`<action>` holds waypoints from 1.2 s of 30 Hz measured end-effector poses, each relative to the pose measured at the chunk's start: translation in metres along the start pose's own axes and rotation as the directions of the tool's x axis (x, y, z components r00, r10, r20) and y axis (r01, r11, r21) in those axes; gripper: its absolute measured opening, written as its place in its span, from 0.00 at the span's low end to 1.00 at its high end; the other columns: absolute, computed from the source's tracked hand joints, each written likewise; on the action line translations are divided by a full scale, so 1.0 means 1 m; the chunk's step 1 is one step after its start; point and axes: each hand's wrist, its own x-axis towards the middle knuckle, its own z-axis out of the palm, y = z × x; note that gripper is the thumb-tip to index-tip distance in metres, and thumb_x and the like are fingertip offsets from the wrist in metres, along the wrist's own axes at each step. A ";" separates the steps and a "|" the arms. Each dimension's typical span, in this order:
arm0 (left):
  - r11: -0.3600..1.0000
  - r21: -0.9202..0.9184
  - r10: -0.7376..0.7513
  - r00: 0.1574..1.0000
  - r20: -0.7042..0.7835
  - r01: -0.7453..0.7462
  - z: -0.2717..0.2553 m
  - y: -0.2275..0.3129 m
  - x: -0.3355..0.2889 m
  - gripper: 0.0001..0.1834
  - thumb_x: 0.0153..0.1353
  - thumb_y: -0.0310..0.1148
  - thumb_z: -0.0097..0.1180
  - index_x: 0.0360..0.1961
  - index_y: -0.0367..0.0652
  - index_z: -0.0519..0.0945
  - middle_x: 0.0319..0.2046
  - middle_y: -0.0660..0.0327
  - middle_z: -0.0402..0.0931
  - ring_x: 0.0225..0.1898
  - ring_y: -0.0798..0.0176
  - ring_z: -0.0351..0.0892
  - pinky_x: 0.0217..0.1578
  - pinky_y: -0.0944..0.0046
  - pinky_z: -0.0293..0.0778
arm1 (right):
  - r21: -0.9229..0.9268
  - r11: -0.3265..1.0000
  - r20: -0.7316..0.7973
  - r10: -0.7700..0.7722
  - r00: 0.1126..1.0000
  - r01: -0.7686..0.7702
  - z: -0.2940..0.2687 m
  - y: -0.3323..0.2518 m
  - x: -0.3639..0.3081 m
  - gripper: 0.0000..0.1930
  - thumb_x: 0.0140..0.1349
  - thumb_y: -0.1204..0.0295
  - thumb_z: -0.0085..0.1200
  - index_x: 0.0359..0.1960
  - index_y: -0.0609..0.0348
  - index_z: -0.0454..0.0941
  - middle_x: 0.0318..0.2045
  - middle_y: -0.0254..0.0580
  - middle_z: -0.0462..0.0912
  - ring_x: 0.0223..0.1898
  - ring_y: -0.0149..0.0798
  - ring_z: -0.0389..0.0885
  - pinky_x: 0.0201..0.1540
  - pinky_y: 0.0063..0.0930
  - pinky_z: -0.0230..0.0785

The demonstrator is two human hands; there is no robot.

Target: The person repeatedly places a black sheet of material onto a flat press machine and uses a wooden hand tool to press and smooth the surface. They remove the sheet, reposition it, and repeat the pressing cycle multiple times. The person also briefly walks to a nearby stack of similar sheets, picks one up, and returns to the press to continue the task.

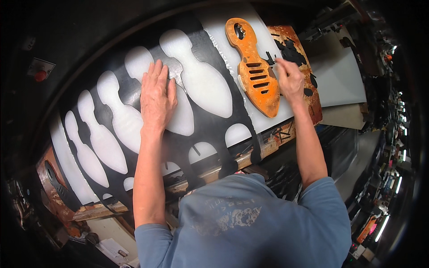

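Observation:
A black sheet (214, 123) with several sole-shaped cut-outs lies over a white board (263, 42), which shows through the holes. My left hand (157, 96) rests flat on the sheet, fingers stretched out, partly covering one of the cut-outs. To the right of the sheet, an orange sole-shaped cutting die (248, 56), with slots and one larger hole, lies on the white board. Beside its right edge my right hand (291, 80) is closed, next to small black scraps (270, 59). Whatever its fingers may hold is hidden.
Black offcuts (292, 53) lie on a worn brown board (314, 100) at the right. Beyond it are pale sheets (344, 85). A wooden edge (268, 149) runs along the near side. At the far left sits a red button (40, 76) on a dark panel.

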 end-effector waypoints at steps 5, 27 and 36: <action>1.000 -0.003 -0.029 0.999 0.029 0.029 -0.003 0.000 0.001 0.23 0.71 0.29 0.59 0.64 0.30 0.81 0.71 0.44 0.74 0.76 0.43 0.68 0.77 0.45 0.60 | 0.131 0.985 -0.016 0.114 0.993 -0.111 -0.021 -0.031 -0.012 0.30 0.69 0.61 0.65 0.66 0.67 0.77 0.64 0.59 0.78 0.64 0.54 0.78 0.70 0.45 0.69; 0.635 -0.773 0.174 0.973 0.148 0.004 -0.040 0.162 -0.058 0.55 0.60 0.35 0.73 0.82 0.32 0.54 0.82 0.34 0.44 0.83 0.34 0.45 0.80 0.46 0.51 | 0.781 -0.229 0.616 0.124 0.778 -0.581 -0.013 -0.145 -0.096 0.30 0.67 0.61 0.59 0.65 0.67 0.72 0.54 0.50 0.84 0.51 0.39 0.87 0.57 0.31 0.83; 0.638 -0.767 0.130 0.991 0.023 -0.066 -0.057 0.128 -0.089 0.20 0.71 0.23 0.60 0.63 0.33 0.78 0.66 0.39 0.78 0.63 0.37 0.83 0.60 0.51 0.82 | 0.724 -0.219 0.670 -0.002 0.742 -0.654 0.002 -0.140 -0.106 0.42 0.68 0.57 0.55 0.74 0.82 0.60 0.67 0.76 0.73 0.69 0.60 0.77 0.75 0.49 0.70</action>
